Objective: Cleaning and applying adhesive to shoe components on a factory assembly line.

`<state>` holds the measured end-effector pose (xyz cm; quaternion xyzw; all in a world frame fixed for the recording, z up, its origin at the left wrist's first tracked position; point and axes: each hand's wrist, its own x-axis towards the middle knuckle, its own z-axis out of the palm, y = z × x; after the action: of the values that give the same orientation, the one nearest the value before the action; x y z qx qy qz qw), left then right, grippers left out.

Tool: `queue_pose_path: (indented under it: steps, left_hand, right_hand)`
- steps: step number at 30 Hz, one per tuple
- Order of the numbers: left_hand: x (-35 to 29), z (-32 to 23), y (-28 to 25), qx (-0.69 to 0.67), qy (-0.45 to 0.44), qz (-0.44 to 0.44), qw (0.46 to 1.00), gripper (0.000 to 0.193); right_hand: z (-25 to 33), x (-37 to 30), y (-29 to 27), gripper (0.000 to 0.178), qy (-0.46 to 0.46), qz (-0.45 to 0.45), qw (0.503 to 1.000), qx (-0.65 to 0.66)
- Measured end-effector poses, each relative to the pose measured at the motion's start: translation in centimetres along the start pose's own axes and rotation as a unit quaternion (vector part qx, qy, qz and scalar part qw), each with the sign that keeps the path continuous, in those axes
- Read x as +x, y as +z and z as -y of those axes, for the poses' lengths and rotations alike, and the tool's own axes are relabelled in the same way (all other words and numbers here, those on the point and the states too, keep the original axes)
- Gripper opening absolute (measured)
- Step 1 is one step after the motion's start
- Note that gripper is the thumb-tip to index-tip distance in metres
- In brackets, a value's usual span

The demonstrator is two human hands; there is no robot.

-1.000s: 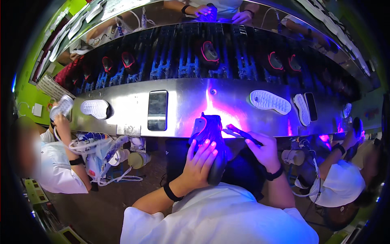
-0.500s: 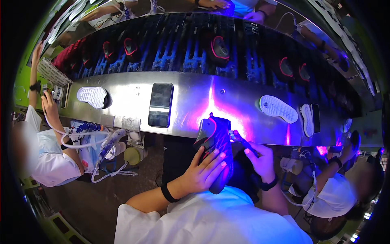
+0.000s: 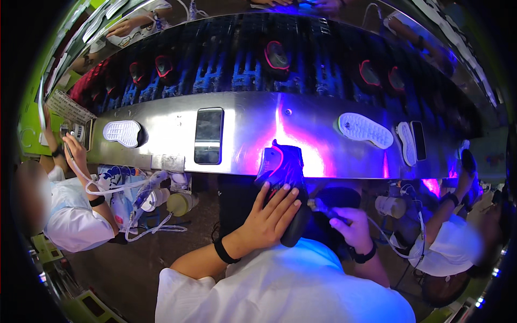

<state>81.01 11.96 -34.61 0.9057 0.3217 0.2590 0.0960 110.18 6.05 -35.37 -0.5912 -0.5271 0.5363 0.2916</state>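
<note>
A dark shoe upper [image 3: 292, 164] with red-pink trim leans lengthwise over the near edge of the metal table, its lower end close to my body. My left hand [image 3: 272, 218] lies across its left side and grips it, the fingers spread over the surface. In my right hand [image 3: 353, 226], the fingers are closed round the dark handle of a slim, brush-like tool [image 3: 326, 209]. The tool's pale tip is beside the upper's right side; whether it touches cannot be made out.
White shoe soles [image 3: 366, 130] [image 3: 123, 133] and a phone [image 3: 209, 135] lie on the metal table [image 3: 175, 121]. Beyond, dark shoes [image 3: 277, 55] stand on a roller conveyor [image 3: 247, 72]. Co-workers sit at left and right, with tubes and pots [image 3: 180, 204] below the table edge.
My right hand has drawn the tool down along the upper's right side, toward me. My left hand still holds the upper. The whole scene has shifted slightly upward in view.
</note>
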Motion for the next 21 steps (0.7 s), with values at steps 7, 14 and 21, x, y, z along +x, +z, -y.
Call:
queue_pose_path:
  steps: [7,14,21]
  left_hand:
    - [1.4,-1.4,0.2,-0.012,-0.038,-0.013,0.999,0.060]
    - [3.7,-2.9,0.5,0.002,-0.066,-0.010,0.998,0.073]
    - [6.4,-4.2,0.6,0.040,-0.086,-0.021,0.995,0.076]
  right_hand:
    - [0.5,3.2,-0.7,0.029,-0.043,-0.032,0.998,0.042]
    - [2.2,-0.2,-2.8,0.028,-0.073,-0.031,0.997,0.003]
    - [0.7,-1.7,-3.0,0.027,-0.050,-0.043,0.996,0.061]
